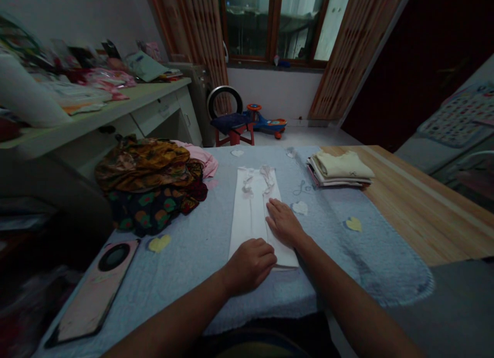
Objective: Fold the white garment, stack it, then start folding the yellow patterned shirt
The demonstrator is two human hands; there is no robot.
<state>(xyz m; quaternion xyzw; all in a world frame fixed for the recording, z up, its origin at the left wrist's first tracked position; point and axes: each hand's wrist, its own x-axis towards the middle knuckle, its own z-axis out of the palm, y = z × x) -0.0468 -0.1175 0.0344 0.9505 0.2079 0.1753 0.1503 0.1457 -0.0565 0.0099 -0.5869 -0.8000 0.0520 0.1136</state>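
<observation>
A white garment with ruffled trim (pixel 241 219) lies folded into a long narrow strip on the blue cloth (pixel 193 275). At its near end is my left hand (pixel 250 265), its fingers curled together over the lower edge. My right hand (pixel 283 221) rests flat on the garment's right side, fingers stretched towards the ruffles. The fingertips of my left hand are partly hidden from view.
Crumpled patterned clothes (pixel 146 183) are heaped on the left. A phone (pixel 96 291) lies near the left edge. Folded clothes (pixel 343 167) are stacked at the far right on the wooden table (pixel 401 193). A cluttered desk (pixel 127 106) stands to the left.
</observation>
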